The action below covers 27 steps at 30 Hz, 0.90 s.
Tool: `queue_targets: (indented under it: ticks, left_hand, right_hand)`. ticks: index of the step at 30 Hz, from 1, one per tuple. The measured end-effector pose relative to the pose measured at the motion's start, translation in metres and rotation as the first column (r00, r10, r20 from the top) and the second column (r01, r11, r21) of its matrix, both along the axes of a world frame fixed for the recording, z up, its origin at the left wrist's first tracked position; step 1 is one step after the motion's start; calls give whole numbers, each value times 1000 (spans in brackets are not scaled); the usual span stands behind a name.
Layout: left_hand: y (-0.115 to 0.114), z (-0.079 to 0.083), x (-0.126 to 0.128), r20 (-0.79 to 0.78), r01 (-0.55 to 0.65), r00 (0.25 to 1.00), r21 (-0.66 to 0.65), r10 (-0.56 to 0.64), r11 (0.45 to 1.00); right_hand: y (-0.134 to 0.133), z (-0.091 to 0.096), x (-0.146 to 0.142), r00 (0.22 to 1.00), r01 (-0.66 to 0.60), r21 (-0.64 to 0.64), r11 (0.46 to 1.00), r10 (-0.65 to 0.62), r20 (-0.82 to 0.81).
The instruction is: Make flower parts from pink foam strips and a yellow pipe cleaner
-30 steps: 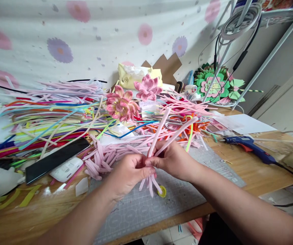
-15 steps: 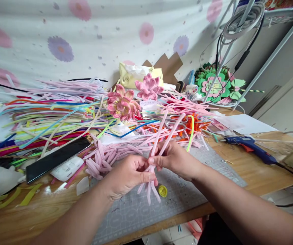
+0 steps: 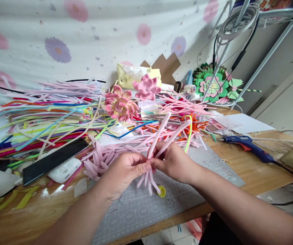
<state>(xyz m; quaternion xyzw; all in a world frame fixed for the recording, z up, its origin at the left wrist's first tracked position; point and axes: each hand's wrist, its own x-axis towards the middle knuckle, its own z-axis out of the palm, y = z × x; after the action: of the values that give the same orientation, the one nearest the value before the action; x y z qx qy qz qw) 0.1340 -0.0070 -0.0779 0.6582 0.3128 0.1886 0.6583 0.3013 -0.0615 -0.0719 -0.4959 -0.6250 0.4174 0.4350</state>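
Observation:
Several pale pink pipe cleaners [image 3: 159, 134] are pinched together between my two hands over the grey cutting mat [image 3: 136, 214]. My left hand [image 3: 130, 172] grips them with thumb and fingers near their crossing point. Touching it, my right hand [image 3: 170, 161] has its thumb and fingers closed on the same bundle. Two long ends rise above my fingers, and shorter ends fan out below. A small yellow round piece [image 3: 161, 191] lies on the mat by the lower ends. Behind my left hand is a heap of short pink pipe cleaners [image 3: 99, 161].
Two pink pipe-cleaner flowers [image 3: 121, 103] stand at the back centre. Piles of coloured pipe cleaners [image 3: 47, 122] cover the left side. A black phone [image 3: 54, 161] rests on a white case [image 3: 65, 169]. At the right lies a blue glue gun [image 3: 251, 146] with its cord.
My hands have drawn closer together on the bundle. The two upper ends now lean further right and spread wider. The view has shifted slightly.

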Motion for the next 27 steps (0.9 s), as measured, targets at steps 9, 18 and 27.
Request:
queue_targets:
  ticks: [9,18,27]
  left_hand:
    - [-11,-7,7,303,-19,945,-326,124,945]
    - [-9,-6,6,281,-21,950,-372,134,928]
    - [-11,-7,7,224,47,973,-404,49,914]
  right_hand:
    - [2,11,-6,921,-147,-42,988,121,-370]
    - [-1,9,5,962,-149,116,982,171,-213]
    - [0,4,22,929,-345,501,794,214,301]
